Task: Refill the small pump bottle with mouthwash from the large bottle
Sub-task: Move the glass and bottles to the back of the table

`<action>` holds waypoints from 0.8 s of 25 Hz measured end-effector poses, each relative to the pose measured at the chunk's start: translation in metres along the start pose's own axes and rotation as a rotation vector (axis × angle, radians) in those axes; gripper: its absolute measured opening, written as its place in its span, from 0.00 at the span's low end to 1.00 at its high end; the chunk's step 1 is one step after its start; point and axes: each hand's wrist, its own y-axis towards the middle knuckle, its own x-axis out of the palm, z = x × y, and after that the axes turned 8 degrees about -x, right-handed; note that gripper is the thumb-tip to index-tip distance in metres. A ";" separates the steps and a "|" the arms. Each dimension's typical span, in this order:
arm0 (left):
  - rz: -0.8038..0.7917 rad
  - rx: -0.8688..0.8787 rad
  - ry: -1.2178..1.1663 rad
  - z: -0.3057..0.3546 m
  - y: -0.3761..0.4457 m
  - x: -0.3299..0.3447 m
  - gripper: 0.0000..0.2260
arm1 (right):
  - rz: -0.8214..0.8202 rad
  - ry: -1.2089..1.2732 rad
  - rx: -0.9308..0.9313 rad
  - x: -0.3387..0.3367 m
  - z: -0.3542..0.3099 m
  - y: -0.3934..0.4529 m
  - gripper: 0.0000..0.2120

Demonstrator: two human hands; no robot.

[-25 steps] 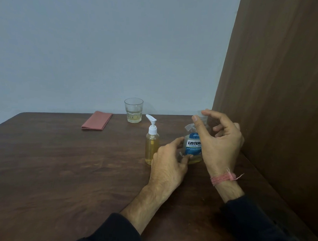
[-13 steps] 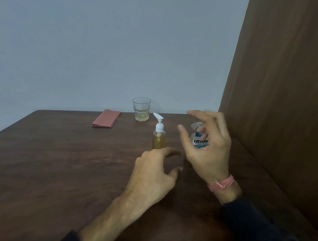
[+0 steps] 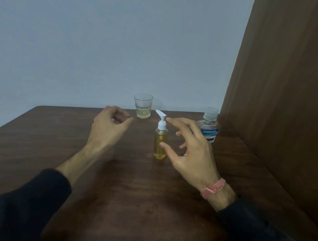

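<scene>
The small pump bottle [image 3: 160,141] stands upright on the table [image 3: 116,182], pump fitted. The right hand [image 3: 191,154], fingers spread, is beside it, empty. The left hand [image 3: 109,126], loosely curled, holds nothing. The large mouthwash bottle [image 3: 209,125] stands far right.

left hand [image 3: 109,125] raised, loosely curled | right hand [image 3: 191,150] raised, fingers spread

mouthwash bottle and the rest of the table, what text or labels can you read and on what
"RINE": end of a brand word on the label of the large mouthwash bottle, the rest hidden behind the right hand.
Small white lines above it on the same label: too blurred to read.
Pump bottle and glass: no text.
</scene>
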 end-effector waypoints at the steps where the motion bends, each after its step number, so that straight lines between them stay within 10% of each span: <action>1: -0.006 0.004 -0.003 0.002 0.013 0.007 0.12 | -0.008 0.007 0.012 0.000 -0.001 -0.002 0.37; 13: -0.121 -0.104 -0.139 0.006 0.121 0.104 0.57 | -0.084 0.031 0.035 0.022 -0.013 -0.004 0.59; 20: -0.147 -0.168 -0.124 -0.004 0.155 0.141 0.44 | -0.098 0.039 0.057 0.037 0.000 -0.003 0.62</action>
